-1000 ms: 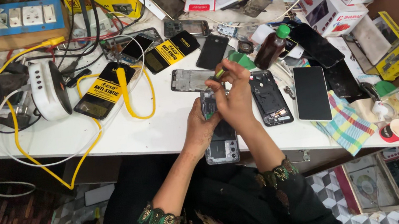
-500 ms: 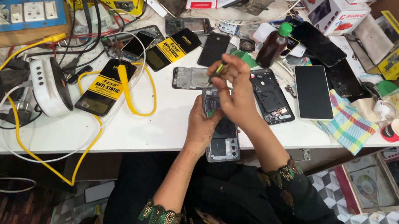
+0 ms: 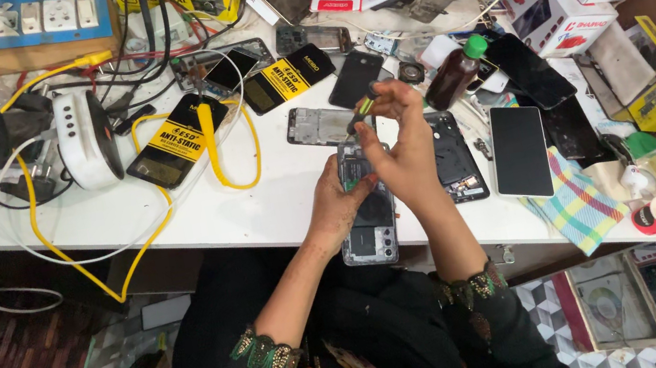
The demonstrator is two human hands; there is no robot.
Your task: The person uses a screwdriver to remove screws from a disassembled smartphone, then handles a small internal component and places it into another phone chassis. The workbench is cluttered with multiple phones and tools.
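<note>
Left hand [image 3: 338, 206] pins the opened grey phone [image 3: 370, 220]; right hand [image 3: 401, 153] pinches a green-handled screwdriver [image 3: 360, 112]. Mid-unscrewing; keep tip seated.

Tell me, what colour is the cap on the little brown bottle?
Green. The bottle lies on the white table; its cap shows best in the head view.

Open stretch: bare white bench [image 3: 208, 218] left of the left hand [image 3: 341, 208], crossed only by the yellow cable [image 3: 106, 277].
Right side: opened phone body [image 3: 458, 156] and white screen panel [image 3: 518, 152] lie close together.
Beyond hands: metal frame [image 3: 318, 125], brown bottle [image 3: 457, 73], boxes [image 3: 556, 0].
</note>
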